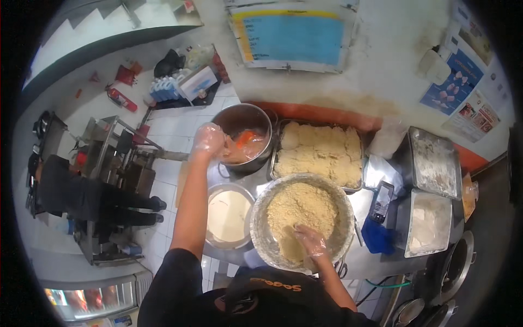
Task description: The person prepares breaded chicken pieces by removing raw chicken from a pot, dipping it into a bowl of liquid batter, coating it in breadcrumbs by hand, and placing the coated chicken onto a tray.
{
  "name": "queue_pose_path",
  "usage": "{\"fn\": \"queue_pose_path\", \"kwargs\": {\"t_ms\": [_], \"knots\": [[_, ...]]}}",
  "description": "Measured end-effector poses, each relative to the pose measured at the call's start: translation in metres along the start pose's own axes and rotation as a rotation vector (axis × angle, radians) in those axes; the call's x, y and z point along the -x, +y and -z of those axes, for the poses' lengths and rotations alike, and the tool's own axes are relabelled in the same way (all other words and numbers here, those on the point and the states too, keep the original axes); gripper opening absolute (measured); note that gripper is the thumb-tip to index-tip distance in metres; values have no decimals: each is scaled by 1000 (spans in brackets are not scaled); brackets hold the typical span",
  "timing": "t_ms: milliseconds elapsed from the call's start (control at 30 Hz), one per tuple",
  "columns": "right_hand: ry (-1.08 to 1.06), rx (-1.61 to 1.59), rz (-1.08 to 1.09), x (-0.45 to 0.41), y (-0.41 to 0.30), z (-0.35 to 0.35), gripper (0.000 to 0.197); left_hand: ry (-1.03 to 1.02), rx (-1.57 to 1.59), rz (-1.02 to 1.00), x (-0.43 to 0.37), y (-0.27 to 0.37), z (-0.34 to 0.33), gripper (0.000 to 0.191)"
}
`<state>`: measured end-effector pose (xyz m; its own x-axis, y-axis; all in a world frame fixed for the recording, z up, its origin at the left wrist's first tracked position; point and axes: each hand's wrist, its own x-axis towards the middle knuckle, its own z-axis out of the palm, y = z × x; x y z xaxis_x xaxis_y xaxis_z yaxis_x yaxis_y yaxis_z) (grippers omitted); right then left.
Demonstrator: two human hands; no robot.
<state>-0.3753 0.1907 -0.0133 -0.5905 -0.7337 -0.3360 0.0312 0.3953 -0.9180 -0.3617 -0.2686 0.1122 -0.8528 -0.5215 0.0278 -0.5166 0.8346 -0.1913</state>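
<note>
My left hand (209,139), in a clear plastic glove, is at the left rim of a deep metal pot (258,164). Its fingers are closed on a pale pink piece of raw meat (232,152), which hangs inside the pot. More meat and something orange lie in the liquid there. My right hand (314,242), also gloved, rests with fingers extended in a wide metal bowl (261,245) of yellowish breadcrumbs (306,204). Under its fingertips is a flat, crumb-coated piece (291,247). A bowl of cream-coloured batter (229,216) stands between pot and crumb bowl, nearer me.
A tray of crumb-coated pieces (318,149) stands behind the crumb bowl. To the right are a phone (382,202), a blue cloth (376,237), a pan of white powder (429,222) and an upturned metal pan (436,163). Another person (77,190) stands at far left.
</note>
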Motion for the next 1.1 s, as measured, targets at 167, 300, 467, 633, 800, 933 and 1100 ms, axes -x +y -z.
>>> {"fn": "queue_pose_path", "kwargs": {"t_ms": [167, 300, 467, 633, 800, 933, 1100], "knots": [[92, 16, 16, 3, -9, 19, 38, -331, 262, 10, -15, 19, 3, 38], [150, -108, -60, 4, -6, 22, 37, -437, 132, 117, -24, 30, -18, 46], [191, -292, 135, 3, 15, 10, 33, -441, 46, 279, -40, 27, -46, 51], [161, -201, 49, 16, 5, 9, 32, -442, -4, 132, -28, 20, -28, 50], [209, -153, -2, 23, 15, 8, 33, -326, -1, -140, -15, 3, 7, 33], [185, -264, -1, 16, 24, 7, 34, -235, 173, -149, -3, -12, 13, 35], [142, -170, 58, 9, 6, 3, 36, -65, 839, 79, 9, -35, -14, 38]]}}
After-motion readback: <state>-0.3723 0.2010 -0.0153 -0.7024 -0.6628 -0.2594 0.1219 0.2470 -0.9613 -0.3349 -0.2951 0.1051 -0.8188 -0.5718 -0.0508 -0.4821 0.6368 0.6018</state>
